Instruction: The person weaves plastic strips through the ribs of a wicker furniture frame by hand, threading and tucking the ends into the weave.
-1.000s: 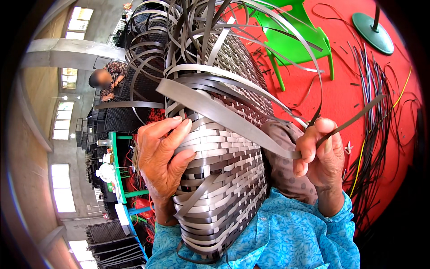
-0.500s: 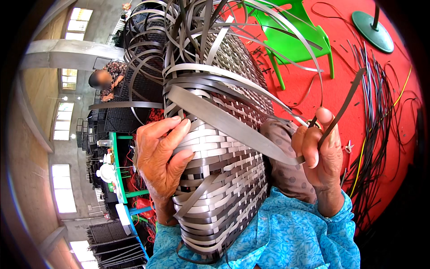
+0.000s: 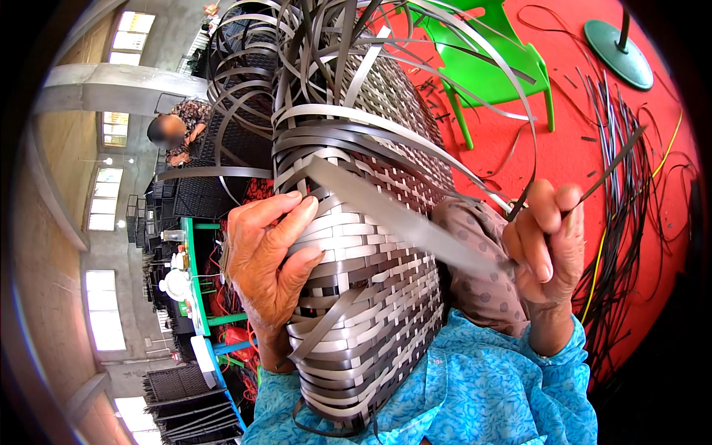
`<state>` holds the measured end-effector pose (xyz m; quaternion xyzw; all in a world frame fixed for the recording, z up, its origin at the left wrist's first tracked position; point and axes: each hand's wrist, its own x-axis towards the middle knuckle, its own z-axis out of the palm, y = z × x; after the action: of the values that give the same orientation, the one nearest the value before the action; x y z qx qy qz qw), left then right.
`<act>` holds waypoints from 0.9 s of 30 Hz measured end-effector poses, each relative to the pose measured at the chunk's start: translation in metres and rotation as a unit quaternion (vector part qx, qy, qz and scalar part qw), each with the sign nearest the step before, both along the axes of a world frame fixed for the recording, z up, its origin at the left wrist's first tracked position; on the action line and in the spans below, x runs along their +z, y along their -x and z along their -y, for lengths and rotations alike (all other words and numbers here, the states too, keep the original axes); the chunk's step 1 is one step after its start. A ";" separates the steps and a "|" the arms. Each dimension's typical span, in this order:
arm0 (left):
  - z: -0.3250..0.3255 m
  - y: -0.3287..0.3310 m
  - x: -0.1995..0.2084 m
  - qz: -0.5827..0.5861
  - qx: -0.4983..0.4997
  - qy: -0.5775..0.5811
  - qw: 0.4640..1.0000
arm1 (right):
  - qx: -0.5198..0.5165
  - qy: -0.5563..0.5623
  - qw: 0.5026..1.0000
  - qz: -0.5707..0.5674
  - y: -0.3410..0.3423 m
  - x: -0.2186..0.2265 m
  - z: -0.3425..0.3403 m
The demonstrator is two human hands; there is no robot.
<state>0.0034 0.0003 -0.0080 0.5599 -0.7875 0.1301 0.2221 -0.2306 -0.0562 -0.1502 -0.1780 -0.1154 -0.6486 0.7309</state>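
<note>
Across my lap lies a large woven piece (image 3: 371, 285) of flat grey and brown plastic strips, its rounded end toward me. Against its left edge my left hand (image 3: 268, 259) is curled, fingertips and thumb pressed on the weave. My right hand (image 3: 550, 241), off to the right, grips a flat grey strip (image 3: 404, 219) in bent fingers. This strip runs from the top of the weave to that hand, blurred by motion, and its thin dark tail (image 3: 621, 162) sticks out beyond the fingers. Long loose strips (image 3: 245, 74) loop up from the far part of the weave.
Beyond the weave stands a green plastic chair (image 3: 486, 67) on the red floor (image 3: 571, 159). A heap of dark strips (image 3: 623, 245) lies at right, below a round green base (image 3: 619, 52). At left are a green-framed table (image 3: 194, 278) and a seated person (image 3: 182, 133).
My right hand has moved right with the strip in its grip, and the strip has shifted right and straightened. My left hand stays at about the same place on the weave.
</note>
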 end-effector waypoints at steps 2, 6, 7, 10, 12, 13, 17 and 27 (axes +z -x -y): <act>-0.001 -0.001 0.001 -0.001 0.000 -0.006 1.000 | -0.013 0.016 0.997 -0.076 0.006 0.002 0.004; -0.002 -0.002 0.001 -0.007 -0.003 -0.003 1.000 | 0.003 0.019 0.980 -0.200 0.006 0.009 0.006; -0.002 -0.002 0.001 -0.013 -0.003 -0.004 1.000 | 0.019 0.011 0.970 -0.243 0.005 0.012 0.007; -0.002 -0.002 0.001 -0.022 -0.008 -0.005 1.000 | 0.047 -0.028 0.942 -0.331 -0.003 0.018 0.017; -0.002 -0.003 0.001 -0.024 -0.013 -0.005 1.000 | 0.059 -0.036 0.934 -0.351 -0.010 0.019 0.026; -0.002 -0.003 0.001 -0.024 -0.015 -0.005 1.000 | 0.031 -0.020 0.919 -0.392 -0.014 0.020 0.031; -0.003 -0.004 0.001 -0.031 -0.014 -0.004 0.999 | -0.017 0.035 0.860 -0.508 -0.021 0.028 0.044; -0.003 -0.007 0.000 -0.045 -0.027 0.025 0.998 | 0.064 0.132 0.804 -0.576 -0.029 0.085 0.080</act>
<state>0.0100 0.0031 -0.0084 0.5380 -0.7881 0.1177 0.2748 -0.2018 -0.1358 -0.0655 -0.6060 0.2307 -0.3574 0.6722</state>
